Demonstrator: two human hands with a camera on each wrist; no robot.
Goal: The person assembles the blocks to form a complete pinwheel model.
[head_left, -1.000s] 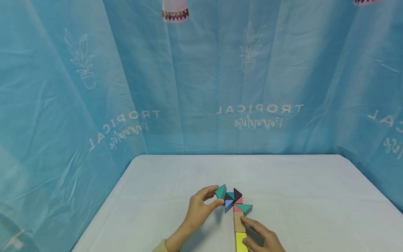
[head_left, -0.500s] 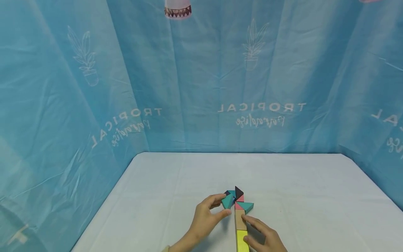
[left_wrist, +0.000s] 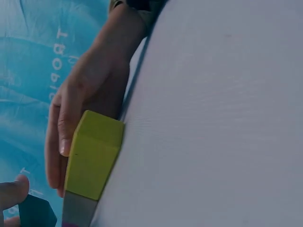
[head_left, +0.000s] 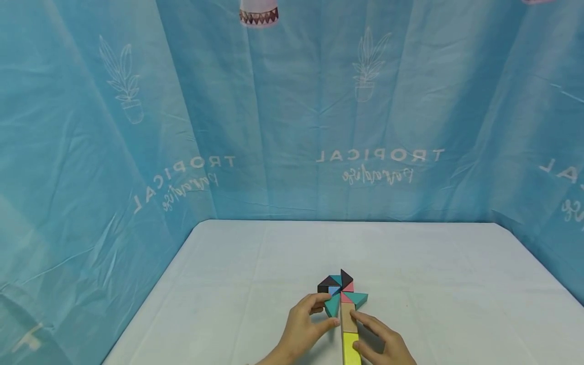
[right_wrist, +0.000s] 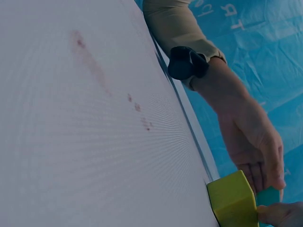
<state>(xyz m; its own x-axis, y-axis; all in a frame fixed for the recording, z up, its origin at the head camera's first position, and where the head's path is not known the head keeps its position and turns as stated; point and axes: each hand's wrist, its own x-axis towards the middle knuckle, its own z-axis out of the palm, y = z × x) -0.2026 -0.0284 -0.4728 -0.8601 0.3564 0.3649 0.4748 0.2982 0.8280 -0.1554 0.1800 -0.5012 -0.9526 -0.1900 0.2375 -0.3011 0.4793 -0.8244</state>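
Note:
My left hand (head_left: 306, 324) pinches a green triangular block (head_left: 332, 305) between thumb and fingers, just left of the wooden block's top end. Above it lies a pinwheel-like cluster: black triangle (head_left: 347, 279), pink triangle (head_left: 349, 287), blue triangle (head_left: 334, 290) and a second green triangle (head_left: 359, 298). A plain wooden block (head_left: 349, 318) and a yellow block (head_left: 351, 350) run down from it like a stem. My right hand (head_left: 385, 342), fingers relaxed, touches the stem's right side. In the right wrist view, the green block (right_wrist: 269, 196) shows behind the yellow block (right_wrist: 232, 201).
A white-covered table (head_left: 438, 274) spreads around the blocks. Blue printed curtains (head_left: 292, 126) hang behind it and along both sides. Faint reddish stains (right_wrist: 87, 61) mark the cloth in the right wrist view.
My left hand has brought the green block from the cluster's upper left down toward me, to below the blue triangle, uncovering the black one. The right hand keeps its place on the stem.

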